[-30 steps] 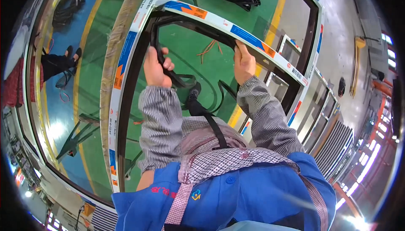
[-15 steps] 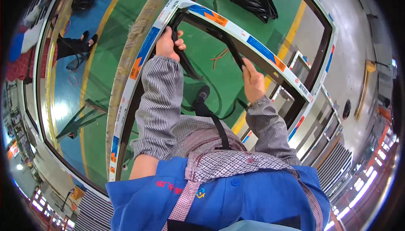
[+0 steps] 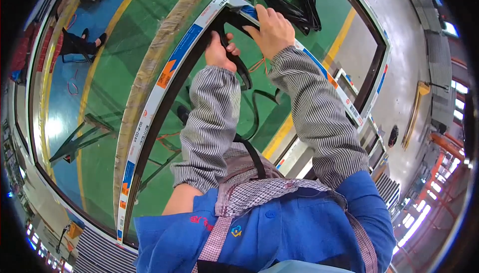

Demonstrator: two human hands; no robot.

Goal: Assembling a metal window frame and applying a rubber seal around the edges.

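A window frame [image 3: 177, 56] with a white face, printed blue and orange film and dark inner sides lies in front of me. Near its upper corner, my left hand [image 3: 222, 53] is closed around a black rubber strip [image 3: 242, 71], whose length hangs down inside the opening. Just to its right, my right hand [image 3: 273, 31] grips the crossbar, fingers over the top and thumb on the inner side, where the strip runs along it. The thumb's contact with the strip is partly hidden. Lower down, more of the strip trails in a loop [image 3: 257, 118] above the green floor.
A padded rail [image 3: 144, 71] runs beside the frame's left side. Bundles of black strip [image 3: 294, 3] lie beyond the crossbar. At left stand a dark metal trestle [image 3: 80, 141] and a person in dark trousers [image 3: 75, 46]. Smaller frames [image 3: 347, 81] are at right.
My right hand has moved up and left from the hanging strip to the crossbar by the corner. My left hand keeps the strip and sits slightly lower and further right.
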